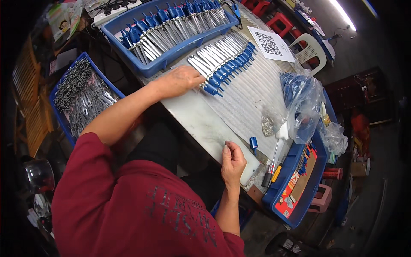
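My left hand (179, 80) lies on the metal work surface (201, 124), its fingertips at the near end of a row of silver tools with blue handles (224, 62) laid side by side. My right hand (232, 160) rests at the near edge of the surface with fingers curled in; I cannot tell if it pinches anything small. A single blue handle piece (254, 144) lies just right of that hand.
A blue tray (171, 30) full of the same blue-handled tools stands at the back. A blue bin (81, 96) of bare metal parts sits left. A plastic bag (302, 105) of blue pieces, a small heap of rivets (268, 126), a screwdriver (270, 165) and another blue bin (299, 180) are right.
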The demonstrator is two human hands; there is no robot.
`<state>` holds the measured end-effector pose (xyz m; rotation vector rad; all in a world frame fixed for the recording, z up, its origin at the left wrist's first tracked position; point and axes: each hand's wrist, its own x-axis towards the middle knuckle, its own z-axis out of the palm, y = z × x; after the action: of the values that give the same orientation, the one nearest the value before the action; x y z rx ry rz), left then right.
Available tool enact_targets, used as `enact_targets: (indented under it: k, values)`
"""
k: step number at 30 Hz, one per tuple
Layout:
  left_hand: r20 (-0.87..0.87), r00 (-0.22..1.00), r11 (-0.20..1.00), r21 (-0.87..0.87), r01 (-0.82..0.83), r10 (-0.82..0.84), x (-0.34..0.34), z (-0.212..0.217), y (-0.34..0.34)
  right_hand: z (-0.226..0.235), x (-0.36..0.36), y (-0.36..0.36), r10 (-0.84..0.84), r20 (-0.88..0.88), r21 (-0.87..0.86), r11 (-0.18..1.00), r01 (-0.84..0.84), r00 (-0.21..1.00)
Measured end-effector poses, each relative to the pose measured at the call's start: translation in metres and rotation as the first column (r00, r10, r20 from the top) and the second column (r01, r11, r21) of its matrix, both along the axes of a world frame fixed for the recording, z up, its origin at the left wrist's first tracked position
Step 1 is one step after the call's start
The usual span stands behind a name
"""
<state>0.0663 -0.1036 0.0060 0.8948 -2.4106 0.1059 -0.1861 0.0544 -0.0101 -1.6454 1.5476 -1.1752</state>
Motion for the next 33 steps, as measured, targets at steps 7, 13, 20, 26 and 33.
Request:
enact_targets:
  k: [7, 13, 20, 26, 33]
  values:
    - [0.030, 0.999, 1.000, -0.010, -0.013, 0.014, -0.002, -0.010, -0.023, -0.012, -0.006, 0.000, 0.025, 0.136, 0.009, 1.000, -0.027, 0.990]
    - [0.053, 0.998, 0.999, 0.026, 0.022, -0.024, 0.000, -0.014, -0.034, -0.016, -0.009, 0.000, 0.019, 0.149, 0.028, 0.999, -0.024, 0.989]
    - [0.097, 0.995, 0.999, 0.036, 0.011, -0.014, 0.003, -0.015, -0.032, -0.017, -0.008, 0.000, 0.007, 0.201, 0.051, 0.999, -0.018, 0.980]
    - [0.064, 0.998, 1.000, 0.027, -0.004, 0.002, 0.000, -0.016, -0.028, -0.011, -0.008, 0.003, -0.010, 0.233, 0.084, 0.996, -0.010, 0.973]
    - [0.006, 0.995, 0.995, 0.014, -0.096, 0.096, -0.004, -0.012, -0.020, 0.000, -0.002, 0.003, -0.033, 0.321, 0.137, 0.990, -0.012, 0.947]
